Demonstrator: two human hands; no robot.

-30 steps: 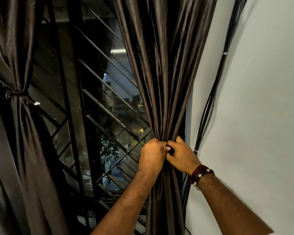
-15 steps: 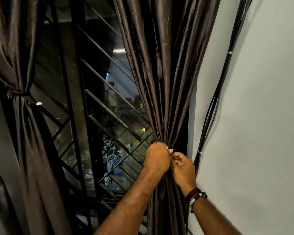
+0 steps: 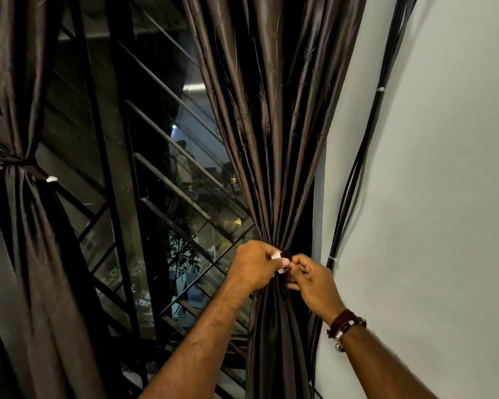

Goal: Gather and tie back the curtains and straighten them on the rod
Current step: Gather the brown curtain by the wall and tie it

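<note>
Two hands meet at middle of right curtain (image 3: 274, 139), beside white wall (image 3: 444, 197). Left hand (image 3: 254, 266) bunches folds tight so cloth stays in one bundle; its grip pinches white tie end (image 3: 277, 258). Right hand (image 3: 314, 279) curls fingers at dark tie piece, likely to join ends; exact hold hard to see. Left curtain (image 3: 20, 110) already tied with band (image 3: 20, 164). Rod not in view.
</note>
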